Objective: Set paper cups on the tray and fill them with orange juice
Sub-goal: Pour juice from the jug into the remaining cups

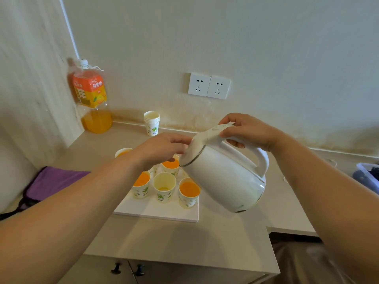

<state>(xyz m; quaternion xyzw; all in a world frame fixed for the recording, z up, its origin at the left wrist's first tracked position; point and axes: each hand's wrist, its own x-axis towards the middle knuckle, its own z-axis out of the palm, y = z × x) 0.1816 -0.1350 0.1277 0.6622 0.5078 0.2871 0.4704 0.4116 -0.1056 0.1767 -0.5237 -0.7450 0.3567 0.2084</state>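
R hand (248,130) grips kettle (223,177) by handle, L hand (162,148) fingertips rest on its lid (194,148); spout tilts down-left, just above/right of near-empty cup (164,186) on tray (155,212).

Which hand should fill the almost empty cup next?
Probably right: the right hand grips the tilted kettle over the tray; the left hand only touches its lid.
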